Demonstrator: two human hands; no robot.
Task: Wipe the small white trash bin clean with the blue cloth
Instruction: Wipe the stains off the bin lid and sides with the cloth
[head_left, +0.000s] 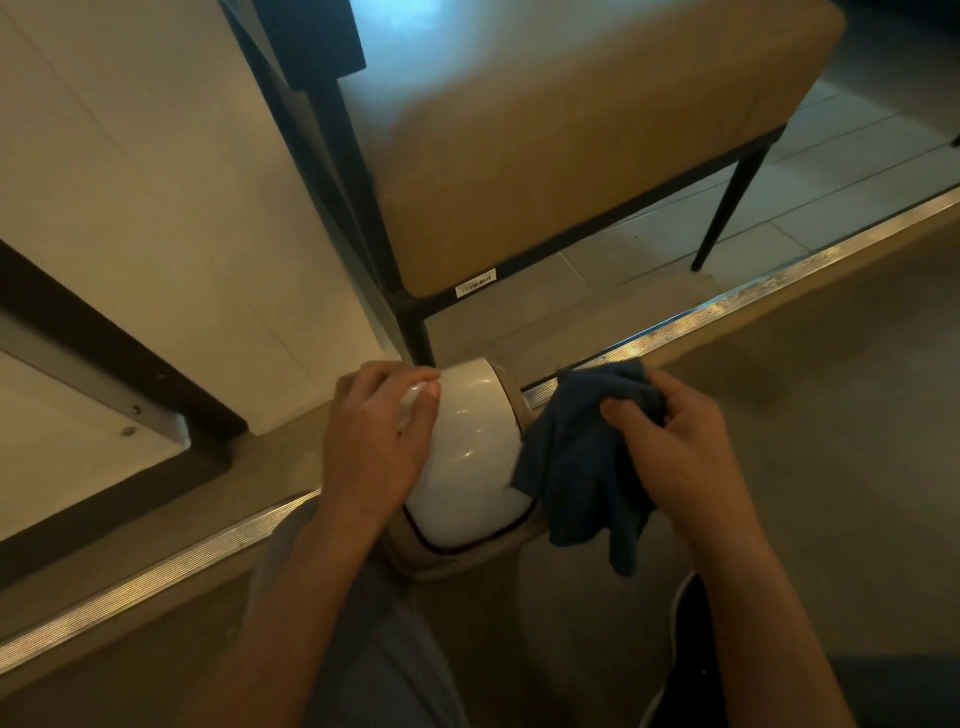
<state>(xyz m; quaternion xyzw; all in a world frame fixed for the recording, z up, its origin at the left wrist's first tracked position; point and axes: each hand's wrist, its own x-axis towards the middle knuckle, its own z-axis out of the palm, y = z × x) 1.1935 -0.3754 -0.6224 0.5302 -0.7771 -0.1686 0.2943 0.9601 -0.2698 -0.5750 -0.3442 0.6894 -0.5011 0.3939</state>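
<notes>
the small white bin (475, 457) on the floor looks light, glossy and slippery, so the left hand (374, 441) steadies its domed lid while the right hand (680, 452) bunches the soft cloth (576, 467) beside it.

You are looking at a dim, warm-tinted scene, with cooler bluish light falling from the top onto the padded bench (571, 135). Small glare spots sit on the glossy white trash bin (475, 447), and the metal floor strip (727, 306) glints. Straight lines bow toward the edges, and the lower corners fall into soft shadow.
</notes>
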